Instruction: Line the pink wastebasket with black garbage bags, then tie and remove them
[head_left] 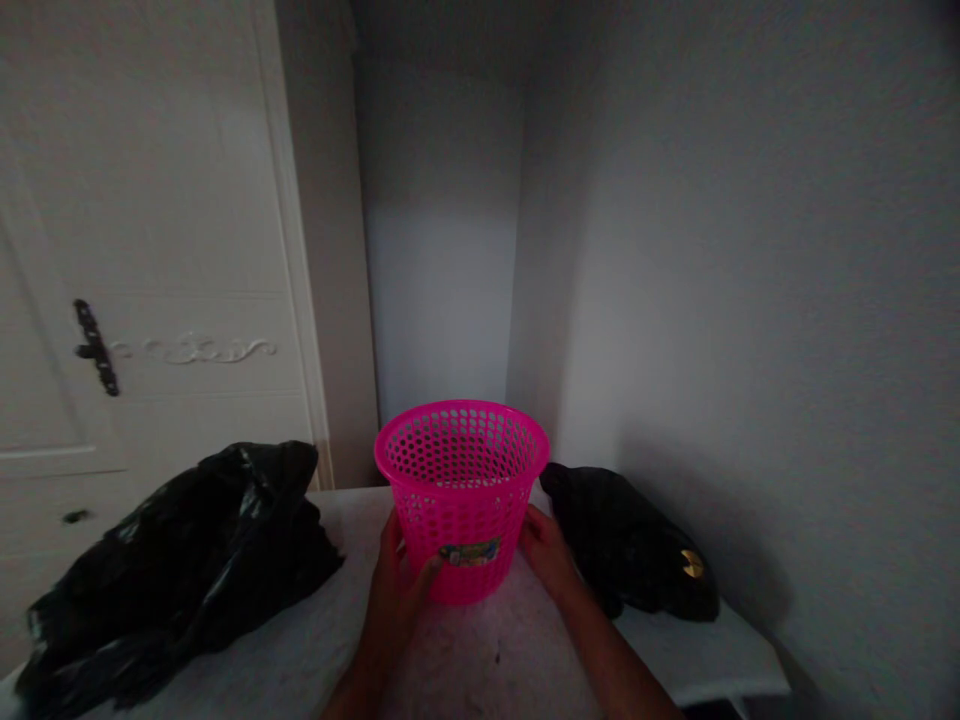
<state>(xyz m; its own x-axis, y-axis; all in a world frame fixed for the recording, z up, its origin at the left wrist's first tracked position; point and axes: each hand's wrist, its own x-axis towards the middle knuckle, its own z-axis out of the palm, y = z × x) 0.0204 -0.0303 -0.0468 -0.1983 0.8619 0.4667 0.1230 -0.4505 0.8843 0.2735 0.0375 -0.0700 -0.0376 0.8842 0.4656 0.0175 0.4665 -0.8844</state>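
A bright pink perforated plastic wastebasket (pixel 461 520) stands upright between my two hands at the middle of the white surface. It has a small coloured label on its near side, and no contents show through its open top. My left hand (pixel 400 580) is closed on the basket's left side, thumb at the front near the label. My right hand (pixel 544 545) holds the right side, its fingers partly hidden behind the wall. Whether the base rests on the surface or is slightly lifted, I cannot tell.
A crumpled black plastic bag (pixel 202 560) lies at the left of the white table (pixel 480 680). Against the grey wall (pixel 712 300) at the right is another black bundle (pixel 630 550) with a gold spot. A white cabinet (pixel 172 220) with a dark handle stands behind, left.
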